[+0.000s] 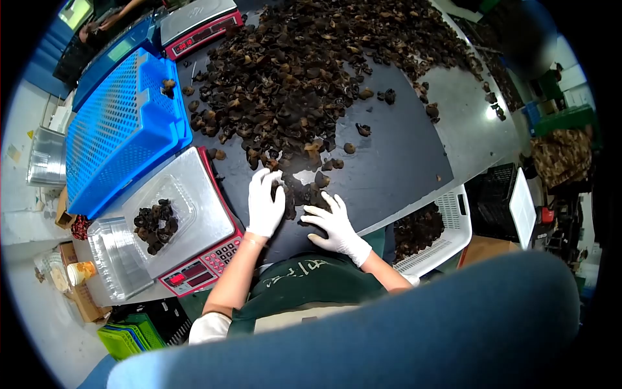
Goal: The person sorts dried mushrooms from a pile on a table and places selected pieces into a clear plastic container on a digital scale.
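My left hand (265, 205), in a white glove, rests on the dark table with its fingers apart, at the edge of a few dark wood ear mushrooms (299, 196). On their other side is my right hand (337, 228), also gloved, its fingers stretched out and touching or nearly touching them. Beyond both hands spreads a large pile of wood ear mushrooms (278, 91). To the left, a clear plastic tray (186, 206) holding more mushrooms sits on a scale (210, 220) with a red base.
Blue perforated baskets (110, 136) stand left of the pile, near a second scale (197, 19). Stacked clear trays (120, 259) lie beside the near scale. A white basket (463, 223) with dark mushrooms is below the table's right edge. Another person's arm (120, 14) shows at top left.
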The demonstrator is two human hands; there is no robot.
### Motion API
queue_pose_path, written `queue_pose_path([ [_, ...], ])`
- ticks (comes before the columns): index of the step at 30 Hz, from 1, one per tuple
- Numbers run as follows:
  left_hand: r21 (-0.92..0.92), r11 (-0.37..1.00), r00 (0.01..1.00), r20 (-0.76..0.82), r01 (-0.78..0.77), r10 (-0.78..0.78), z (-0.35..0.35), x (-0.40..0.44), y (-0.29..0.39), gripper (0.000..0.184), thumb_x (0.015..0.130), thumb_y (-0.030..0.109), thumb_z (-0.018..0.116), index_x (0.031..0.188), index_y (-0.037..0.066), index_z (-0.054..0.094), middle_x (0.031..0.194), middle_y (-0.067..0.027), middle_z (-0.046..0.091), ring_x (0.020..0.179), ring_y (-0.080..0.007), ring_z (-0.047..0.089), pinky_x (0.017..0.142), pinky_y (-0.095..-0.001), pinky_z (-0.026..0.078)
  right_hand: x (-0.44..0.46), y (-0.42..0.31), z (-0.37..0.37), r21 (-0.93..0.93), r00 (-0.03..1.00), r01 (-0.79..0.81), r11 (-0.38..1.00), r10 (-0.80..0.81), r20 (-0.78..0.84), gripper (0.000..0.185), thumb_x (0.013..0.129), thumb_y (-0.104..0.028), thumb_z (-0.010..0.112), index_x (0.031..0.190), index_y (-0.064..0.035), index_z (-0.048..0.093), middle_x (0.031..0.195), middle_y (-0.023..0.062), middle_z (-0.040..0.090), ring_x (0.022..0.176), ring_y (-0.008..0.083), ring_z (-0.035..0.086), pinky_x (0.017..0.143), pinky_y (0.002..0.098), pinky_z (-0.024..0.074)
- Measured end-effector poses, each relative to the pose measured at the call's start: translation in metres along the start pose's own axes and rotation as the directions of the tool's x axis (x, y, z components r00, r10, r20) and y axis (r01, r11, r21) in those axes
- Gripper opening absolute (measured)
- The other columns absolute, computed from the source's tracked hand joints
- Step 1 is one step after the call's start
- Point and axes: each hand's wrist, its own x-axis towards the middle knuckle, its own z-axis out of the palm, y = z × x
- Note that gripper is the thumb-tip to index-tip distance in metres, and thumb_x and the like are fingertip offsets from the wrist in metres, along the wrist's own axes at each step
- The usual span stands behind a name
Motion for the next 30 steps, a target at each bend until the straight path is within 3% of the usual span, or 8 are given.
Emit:
queue_pose_path([
  [5, 0.159, 0.986, 0.999, 0.018, -0.041, 0.039, 0.049, 0.049, -0.038, 0.047, 0.085, 0.021, 0.065, 0.13, 0.009, 0.054, 0.123, -0.0178, 0.056, 0.114, -0.0372, 0.053, 0.099, -0.043, 0.044, -0.006, 0.015, -0.01, 0.161, 0.915, -0.154, 0.975, 0.202, -0.35, 0.044, 0.074, -0.014, 0.073, 0.117, -0.0122, 0.065, 0.119, 0.0085, 0.065, 0.121, 0.0344, 0.051, 0.105, 0.0446, 0.0377],
  [10, 0.297, 0.95, 0.936, 0.352, -0.101, -0.011, 0.044, 0.051, -0.016, 0.017, 0.081, 0.027, 0.066, 0.09, 0.013, 0.063, 0.094, -0.0068, 0.063, 0.096, -0.0325, 0.055, 0.085, -0.0425, 0.047, -0.019, 0.03, -0.017, 0.231, 0.869, -0.22, 0.948, 0.298, -0.396, 0.037, 0.078, -0.008, 0.07, 0.115, -0.0089, 0.065, 0.113, 0.0099, 0.065, 0.111, 0.032, 0.057, 0.1, 0.0427, 0.042],
  [11, 0.304, 0.909, 0.937, 0.287, -0.284, 0.196, 0.049, 0.036, -0.023, 0.011, 0.08, 0.021, 0.066, 0.084, 0.011, 0.063, 0.089, -0.0067, 0.063, 0.094, -0.0322, 0.055, 0.084, -0.0412, 0.048, -0.021, 0.033, -0.015, 0.21, 0.869, -0.23, 0.95, 0.297, -0.395, 0.037, 0.078, -0.008, 0.07, 0.114, -0.009, 0.065, 0.112, 0.0097, 0.065, 0.11, 0.0319, 0.057, 0.099, 0.0427, 0.0424],
  [15, 0.009, 0.966, 0.941, 0.225, -0.26, 0.251, 0.034, 0.013, -0.021, 0.008, 0.078, 0.005, 0.065, 0.085, 0.009, 0.065, 0.089, -0.0089, 0.064, 0.094, -0.0299, 0.058, 0.083, -0.0401, 0.049, -0.02, 0.035, -0.011, 0.177, 0.859, -0.261, 0.949, 0.312, -0.407, 0.035, 0.078, -0.007, 0.069, 0.113, -0.0102, 0.066, 0.109, 0.009, 0.066, 0.11, 0.0317, 0.056, 0.099, 0.042, 0.0421],
  [21, -0.301, 0.948, 0.99, -0.066, 0.1, -0.125, -0.001, -0.002, -0.017, 0.003, 0.084, 0.004, 0.064, 0.087, 0.004, 0.063, 0.091, -0.0077, 0.065, 0.087, -0.0217, 0.062, 0.084, -0.0338, 0.049, 0.013, 0.017, -0.017, 0.205, 0.869, -0.179, 0.962, 0.252, -0.425, 0.029, 0.078, -0.006, 0.069, 0.107, -0.0104, 0.068, 0.103, 0.0078, 0.067, 0.105, 0.0305, 0.058, 0.095, 0.0417, 0.044],
  [23, -0.572, 0.765, 0.95, 0.093, 0.295, -0.297, -0.019, -0.009, -0.015, 0.007, 0.09, 0.002, 0.06, 0.097, 0.001, 0.06, 0.095, -0.0016, 0.062, 0.085, -0.0082, 0.06, 0.079, -0.0239, 0.049, 0.028, 0.016, -0.016, 0.205, 0.912, -0.121, 0.971, 0.19, -0.364, 0.028, 0.077, -0.006, 0.069, 0.105, -0.0098, 0.068, 0.102, 0.0076, 0.068, 0.102, 0.0302, 0.059, 0.092, 0.0415, 0.0449],
  [25, -0.764, 0.518, 0.896, 0.174, 0.385, -0.409, -0.027, -0.017, -0.01, 0.008, 0.092, 0.003, 0.059, 0.1, 0.002, 0.059, 0.095, -0.0024, 0.062, 0.084, -0.0096, 0.06, 0.079, -0.0241, 0.05, 0.045, 0.014, -0.013, 0.102, 0.929, -0.078, 0.992, 0.109, -0.354, 0.034, 0.078, -0.012, 0.069, 0.111, -0.0103, 0.065, 0.108, 0.0081, 0.066, 0.105, 0.0301, 0.057, 0.094, 0.0419, 0.0421],
  [30, -0.767, 0.471, 0.871, 0.228, 0.436, -0.435, -0.035, -0.043, 0.006, 0.009, 0.092, 0.004, 0.064, 0.093, 0.005, 0.055, 0.083, -0.0029, 0.059, 0.07, -0.0091, 0.056, 0.066, -0.0231, 0.047, 0.067, 0.009, 0.002, -0.032, 0.958, -0.184, 0.982, 0.173, -0.228, 0.042, 0.075, -0.021, 0.069, 0.115, -0.011, 0.062, 0.115, 0.0066, 0.063, 0.115, 0.0286, 0.047, 0.101, 0.0428, 0.0342],
])
